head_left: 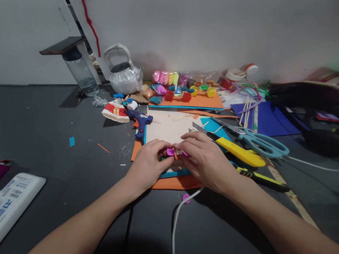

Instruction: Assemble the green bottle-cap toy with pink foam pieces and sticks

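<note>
My left hand (146,162) is closed, its thumb and fingers pinching a small purple clay piece (170,152) over the pale board (164,129). Opposite it, my right hand (206,159) has its fingers curled around another bit of purple clay (185,154). Between the fingertips a small orange piece (176,156) shows, partly hidden. Both hands nearly meet above the board, which lies on blue and orange sheets (176,182). A loose purple clay lump (186,198) rests on the dark table in front, beside a white cable (175,221).
To the right lie a yellow cutter (240,152), blue-handled scissors (266,143) and a second black-and-yellow cutter (265,179). A blue glue gun (142,123) sits at the left. Behind stand a kettle (125,78), a bottle (82,74) and an orange board (191,102) carrying colourful clay shapes.
</note>
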`<state>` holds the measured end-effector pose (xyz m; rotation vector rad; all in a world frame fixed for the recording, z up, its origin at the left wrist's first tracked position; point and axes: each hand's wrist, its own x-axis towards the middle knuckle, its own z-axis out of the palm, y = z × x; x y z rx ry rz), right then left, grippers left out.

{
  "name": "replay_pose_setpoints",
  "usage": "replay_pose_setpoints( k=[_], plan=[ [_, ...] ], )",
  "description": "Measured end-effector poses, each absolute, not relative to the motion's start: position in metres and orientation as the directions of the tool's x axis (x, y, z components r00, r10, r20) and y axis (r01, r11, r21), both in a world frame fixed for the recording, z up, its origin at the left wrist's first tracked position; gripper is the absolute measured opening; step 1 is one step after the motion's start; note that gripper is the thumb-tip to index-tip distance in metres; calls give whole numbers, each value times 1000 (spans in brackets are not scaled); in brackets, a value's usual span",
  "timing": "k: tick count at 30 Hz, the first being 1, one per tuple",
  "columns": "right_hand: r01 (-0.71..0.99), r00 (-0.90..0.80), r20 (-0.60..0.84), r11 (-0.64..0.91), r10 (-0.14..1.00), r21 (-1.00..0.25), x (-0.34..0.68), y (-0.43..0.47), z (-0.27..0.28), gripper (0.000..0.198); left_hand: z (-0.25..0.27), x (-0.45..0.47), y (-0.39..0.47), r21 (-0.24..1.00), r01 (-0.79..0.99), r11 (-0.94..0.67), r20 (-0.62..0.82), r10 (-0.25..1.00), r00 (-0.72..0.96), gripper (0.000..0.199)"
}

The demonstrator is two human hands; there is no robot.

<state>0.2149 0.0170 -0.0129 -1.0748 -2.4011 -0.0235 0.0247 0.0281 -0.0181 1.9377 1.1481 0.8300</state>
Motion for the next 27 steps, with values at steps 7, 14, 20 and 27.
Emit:
replay_pose_setpoints(
  k=[7, 14, 20, 27],
  plan=[
    [698, -566, 461, 695, 684, -173, 214, 17, -13, 12, -19, 26, 28, 851, 418, -318, 151, 910, 386, 16],
    [696, -562, 470, 696, 681, -176, 214, 17, -12, 13, -22, 27, 27, 861, 404, -310, 149, 912, 382, 15],
    [704, -555, 451, 684, 698, -191, 215, 17, -14, 18, -19, 24, 27, 847, 431, -311, 128, 906, 403, 16],
    [722, -536, 440, 661, 720, -202, 221, 16, -14, 29, -18, 16, 28, 784, 513, -350, 102, 887, 450, 31]
  ],
)
